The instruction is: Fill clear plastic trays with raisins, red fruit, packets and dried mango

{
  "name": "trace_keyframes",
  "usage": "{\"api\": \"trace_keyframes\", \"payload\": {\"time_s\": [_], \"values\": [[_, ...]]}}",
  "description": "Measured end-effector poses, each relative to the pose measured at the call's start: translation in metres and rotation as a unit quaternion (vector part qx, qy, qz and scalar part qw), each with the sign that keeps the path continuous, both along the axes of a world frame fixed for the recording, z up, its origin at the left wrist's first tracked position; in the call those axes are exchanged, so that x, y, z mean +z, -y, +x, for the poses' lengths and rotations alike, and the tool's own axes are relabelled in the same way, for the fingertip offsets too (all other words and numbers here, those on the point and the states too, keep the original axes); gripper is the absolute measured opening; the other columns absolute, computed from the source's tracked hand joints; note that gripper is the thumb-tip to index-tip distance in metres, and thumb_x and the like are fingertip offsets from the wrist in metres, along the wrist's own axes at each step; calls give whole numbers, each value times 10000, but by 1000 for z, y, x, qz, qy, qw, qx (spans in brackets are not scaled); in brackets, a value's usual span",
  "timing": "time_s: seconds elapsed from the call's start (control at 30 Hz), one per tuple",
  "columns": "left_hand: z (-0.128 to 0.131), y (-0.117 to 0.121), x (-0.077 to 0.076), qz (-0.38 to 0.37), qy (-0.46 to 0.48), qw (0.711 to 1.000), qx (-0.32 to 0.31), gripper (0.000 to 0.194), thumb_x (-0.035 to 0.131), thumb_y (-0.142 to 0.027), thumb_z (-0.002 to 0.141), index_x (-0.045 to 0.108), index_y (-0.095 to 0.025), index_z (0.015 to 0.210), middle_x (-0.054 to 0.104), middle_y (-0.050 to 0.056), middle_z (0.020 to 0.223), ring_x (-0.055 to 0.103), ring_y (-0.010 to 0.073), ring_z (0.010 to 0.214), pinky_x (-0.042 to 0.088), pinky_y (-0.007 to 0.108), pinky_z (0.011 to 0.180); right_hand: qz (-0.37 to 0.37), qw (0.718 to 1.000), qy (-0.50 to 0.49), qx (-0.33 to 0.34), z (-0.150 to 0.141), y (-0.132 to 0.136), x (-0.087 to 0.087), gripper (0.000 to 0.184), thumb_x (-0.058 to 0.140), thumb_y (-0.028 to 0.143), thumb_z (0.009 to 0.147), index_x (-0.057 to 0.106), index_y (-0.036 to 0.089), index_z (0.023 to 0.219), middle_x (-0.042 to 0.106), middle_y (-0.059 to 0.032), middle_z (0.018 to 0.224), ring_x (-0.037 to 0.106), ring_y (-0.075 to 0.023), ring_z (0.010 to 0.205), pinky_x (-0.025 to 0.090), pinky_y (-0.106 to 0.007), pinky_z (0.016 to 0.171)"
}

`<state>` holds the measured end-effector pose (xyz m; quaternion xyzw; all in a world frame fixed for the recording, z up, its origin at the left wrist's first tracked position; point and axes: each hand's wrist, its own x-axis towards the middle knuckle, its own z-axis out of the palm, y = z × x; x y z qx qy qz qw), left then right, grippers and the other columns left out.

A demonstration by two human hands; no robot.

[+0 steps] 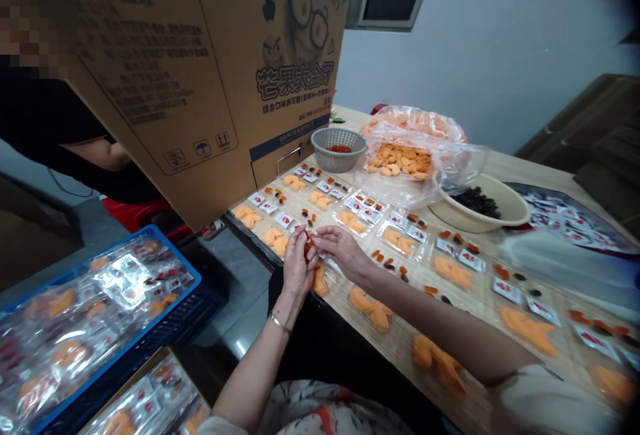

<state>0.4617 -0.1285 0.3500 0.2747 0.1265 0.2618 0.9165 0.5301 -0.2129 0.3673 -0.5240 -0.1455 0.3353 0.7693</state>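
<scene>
Near the table's front edge my left hand (297, 265) is closed, palm up, around small reddish dried fruit pieces (311, 246). The fingers of my right hand (340, 248) are pinched together at those pieces, touching or nearly touching my left fingertips. What the right fingertips hold is too small to make out. Around both hands lie clear plastic trays (400, 238) in rows, with orange slices (274, 238), white sachets with a red mark (284, 219), and small orange and dark pieces (389, 263).
A large cardboard box (215, 75) stands at the table's far left. Behind the trays are a grey basket (339, 149) of red pieces, a plastic bag (415, 131) of orange slices and a cream bowl (453, 219) of dark pieces. A blue crate (187, 275) holds packed trays. Another person's arm (103, 153) shows.
</scene>
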Motion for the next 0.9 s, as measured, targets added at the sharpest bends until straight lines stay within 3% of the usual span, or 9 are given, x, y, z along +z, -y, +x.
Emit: {"api": "trace_keyframes", "payload": {"time_s": [0.2,0.33,0.47,0.57,0.73,0.9], "values": [[-1,-11,-5,26,-2,1000,-16,361,768,-269,759,590,-184,1062,494,-67,657,380,17,466,241,109,386,-28,999,37,22,7,-10,4,352,875,359,590,675,155,796,704,-4,688,634,-117,609,507,-247,641],[2,-14,-11,70,-22,997,28,343,734,-325,798,570,-185,1064,493,-69,632,398,34,482,287,127,414,-32,997,62,30,4,-16,6,365,859,368,606,680,162,848,700,-4,657,640,-140,584,515,-266,595],[2,-23,-11,26,-7,998,52,360,765,-287,760,580,-166,1044,496,-63,651,401,32,499,284,127,418,-30,998,45,27,5,-23,4,370,873,341,581,662,166,831,698,-5,680,648,-141,610,527,-270,624],[-2,-35,-6,-8,7,997,82,355,787,-231,726,587,-163,1011,466,-71,635,398,32,505,276,122,418,-37,997,69,8,24,-35,1,367,868,322,557,671,165,823,699,-8,737,648,-133,656,537,-276,701],[-13,-48,-1,-12,-2,996,93,346,798,-206,708,601,-156,988,523,-40,721,409,24,522,261,118,407,-144,951,271,-38,80,-80,-5,253,744,360,641,644,194,804,677,-9,726,630,-159,660,538,-317,692],[-21,-49,-3,-13,-12,998,64,365,807,-219,708,615,-150,1011,542,-27,766,409,18,524,269,116,402,-215,912,347,-39,113,-125,-18,136,730,208,601,595,205,616,602,23,604,603,-173,662,517,-345,752]]}}
